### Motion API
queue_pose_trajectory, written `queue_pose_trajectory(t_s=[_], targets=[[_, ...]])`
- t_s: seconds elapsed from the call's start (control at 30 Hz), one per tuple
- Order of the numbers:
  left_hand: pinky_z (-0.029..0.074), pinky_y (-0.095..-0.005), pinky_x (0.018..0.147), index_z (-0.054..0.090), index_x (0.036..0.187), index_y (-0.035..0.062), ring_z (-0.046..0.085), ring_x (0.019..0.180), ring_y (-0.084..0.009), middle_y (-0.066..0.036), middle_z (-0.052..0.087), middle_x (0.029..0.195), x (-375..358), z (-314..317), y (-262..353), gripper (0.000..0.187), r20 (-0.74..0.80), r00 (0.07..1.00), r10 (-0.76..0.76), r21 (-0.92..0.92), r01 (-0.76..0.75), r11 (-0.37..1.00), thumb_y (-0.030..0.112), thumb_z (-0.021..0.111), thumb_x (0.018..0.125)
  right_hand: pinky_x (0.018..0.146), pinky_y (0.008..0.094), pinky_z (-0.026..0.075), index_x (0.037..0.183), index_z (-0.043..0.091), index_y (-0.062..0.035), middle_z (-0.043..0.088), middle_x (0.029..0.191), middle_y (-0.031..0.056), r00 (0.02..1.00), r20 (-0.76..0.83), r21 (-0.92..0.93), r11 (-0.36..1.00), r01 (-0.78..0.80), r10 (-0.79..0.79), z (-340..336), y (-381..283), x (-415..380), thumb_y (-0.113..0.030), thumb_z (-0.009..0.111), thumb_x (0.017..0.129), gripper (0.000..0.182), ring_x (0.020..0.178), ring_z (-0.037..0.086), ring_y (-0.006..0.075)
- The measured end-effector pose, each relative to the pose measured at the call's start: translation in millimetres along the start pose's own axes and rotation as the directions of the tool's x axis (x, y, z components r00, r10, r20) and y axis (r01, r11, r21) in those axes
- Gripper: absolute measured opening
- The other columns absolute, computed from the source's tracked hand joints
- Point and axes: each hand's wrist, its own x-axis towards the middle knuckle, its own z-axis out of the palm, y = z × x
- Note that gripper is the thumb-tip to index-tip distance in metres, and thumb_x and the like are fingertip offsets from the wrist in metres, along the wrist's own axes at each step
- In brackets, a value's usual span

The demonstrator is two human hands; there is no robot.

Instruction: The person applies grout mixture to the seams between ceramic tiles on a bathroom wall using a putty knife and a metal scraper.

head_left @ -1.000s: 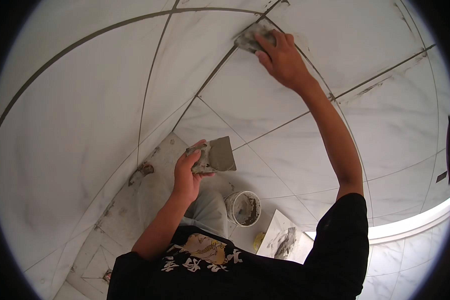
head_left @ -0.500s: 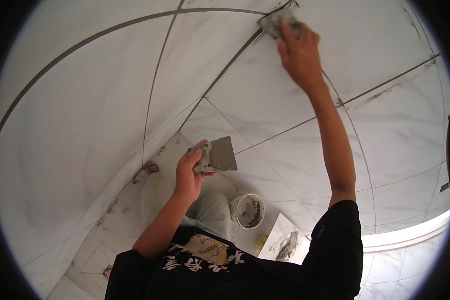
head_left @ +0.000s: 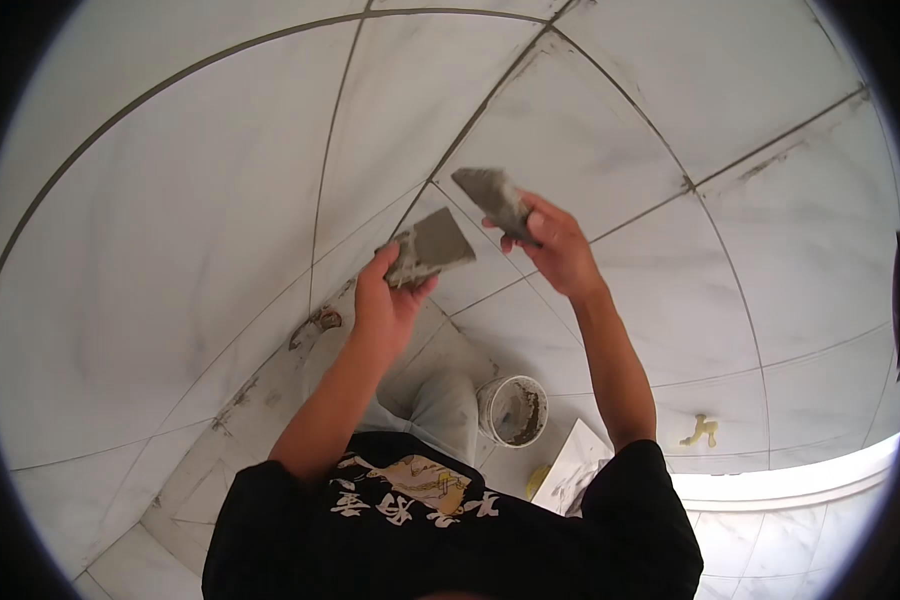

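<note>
Head cam: my L hand (head_left: 388,308) is clamped on a flat plate (head_left: 412,264) w/ grey paste (head_left: 440,238) on its face; my R hand (head_left: 562,248) grips a flat spreader (head_left: 488,190), just beside it, tools apart. Both are in front of the tiled wall (head_left: 600,140), above the bucket (head_left: 486,412). I'd judge both tools stiff & fairly light, paste soft, prob. slippery. Best hold: near edge, thumb on top, fingers under, off the wet part.
</note>
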Motion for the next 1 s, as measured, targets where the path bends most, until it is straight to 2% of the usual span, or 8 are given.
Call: queue_pose_trajectory(t_s=[0.1, 0.23, 0.3, 0.4, 0.47, 0.63, 0.83, 1.0], targets=[[0.058, -0.0381, 0.081, 0.059, 0.121, 0.0051, 0.066, 0.099, -0.0201, -0.006, 0.068, 0.113, 1, 24, 6, 0.031, 0.087, 0.995, 0.045, 0.046, -0.049, 0.998, 0.024, 0.059, 0.096, 0.088, 0.0334, 0.045, 0.14, 0.056, -0.0085, 0.053, 0.137, 0.0109, 0.995, 0.006, -0.275, 0.957, 0.094, -0.096, 11, -4, -29, -0.022, 0.063, 0.095, 0.047, 0.108, 0.056, 0.0213], [0.059, -0.0392, 0.081, 0.058, 0.126, 0.0047, 0.067, 0.105, -0.0209, -0.007, 0.068, 0.119, -18, 18, 7, 0.035, 0.219, 0.968, 0.122, 0.011, -0.128, 0.992, 0.024, 0.057, 0.098, 0.098, 0.036, 0.043, 0.137, 0.059, -0.0083, 0.05, 0.134, 0.0137, 0.959, 0.124, -0.72, 0.642, 0.264, -0.255, -2, -21, -39, -0.019, 0.07, 0.092, 0.047, 0.118, 0.05, 0.0244], [0.059, -0.0385, 0.08, 0.058, 0.127, 0.006, 0.068, 0.104, -0.021, -0.007, 0.069, 0.119, -34, 12, 14, 0.035, 0.294, 0.939, 0.176, -0.038, -0.172, 0.984, 0.026, 0.056, 0.098, 0.096, 0.0377, 0.044, 0.137, 0.059, -0.0106, 0.054, 0.125, 0.0145, 0.969, 0.026, -0.876, 0.462, 0.14, -0.244, -9, -34, -42, -0.019, 0.068, 0.093, 0.046, 0.117, 0.05, 0.0249], [0.06, -0.0381, 0.076, 0.06, 0.126, 0.0073, 0.069, 0.102, -0.021, -0.007, 0.069, 0.119, -41, 8, 22, 0.035, 0.308, 0.931, 0.197, -0.021, -0.201, 0.979, 0.027, 0.056, 0.098, 0.086, 0.0308, 0.048, 0.146, 0.044, -0.0001, 0.057, 0.12, 0.0123, 0.765, -0.343, -0.523, 0.787, 0.326, -0.545, -13, -96, -26, -0.017, 0.071, 0.092, 0.063, 0.105, 0.056, 0.0187], [0.06, -0.0383, 0.075, 0.059, 0.126, 0.0071, 0.069, 0.101, -0.0211, -0.007, 0.069, 0.118, -43, 0, 22, 0.035, 0.297, 0.938, 0.18, 0.006, -0.19, 0.982, 0.027, 0.057, 0.098, 0.083, 0.0286, 0.048, 0.15, 0.033, 0.002, 0.06, 0.109, 0.0096, 0.654, -0.281, -0.572, 0.67, 0.473, -0.702, 16, -173, -17, -0.013, 0.069, 0.091, 0.071, 0.094, 0.057, 0.0145], [0.06, -0.038, 0.075, 0.059, 0.125, 0.0065, 0.069, 0.099, -0.0214, -0.007, 0.07, 0.116, -43, -33, 15, 0.037, 0.237, 0.969, 0.076, 0.058, -0.093, 0.994, 0.029, 0.059, 0.097, 0.049, 0.0305, 0.05, 0.141, 0.044, 0.0008, 0.067, 0.091, 0.0148, 0.548, -0.275, -0.887, 0.428, 0.172, -0.79, 5, -290, 62, -0.035, 0.071, 0.089, 0.068, 0.062, 0.059, 0.0162], [0.059, -0.0389, 0.075, 0.059, 0.123, 0.0065, 0.069, 0.097, -0.0206, -0.006, 0.069, 0.113, -57, -56, 11, 0.035, 0.176, 0.984, -0.019, 0.064, 0.008, 0.998, 0.029, 0.059, 0.096, 0.049, 0.0331, 0.051, 0.132, 0.044, 0.0028, 0.067, 0.079, 0.0147, 0.276, -0.293, -0.954, 0.297, -0.031, -0.915, -22, -398, 148, -0.035, 0.072, 0.085, 0.067, 0.051, 0.061, 0.022], [0.058, -0.0372, 0.074, 0.059, 0.121, 0.0064, 0.069, 0.096, -0.0197, -0.007, 0.069, 0.112, -60, -61, 18, 0.035, 0.153, 0.988, 0.014, 0.046, -0.021, 0.999, 0.03, 0.059, 0.095, 0.054, 0.0312, 0.059, 0.132, 0.043, 0.0016, 0.062, 0.102, 0.0148, 0.204, -0.33, -0.851, 0.384, 0.358, -0.922, -24, -400, 184, -0.017, 0.062, 0.094, 0.047, 0.068, 0.062, 0.0175]])
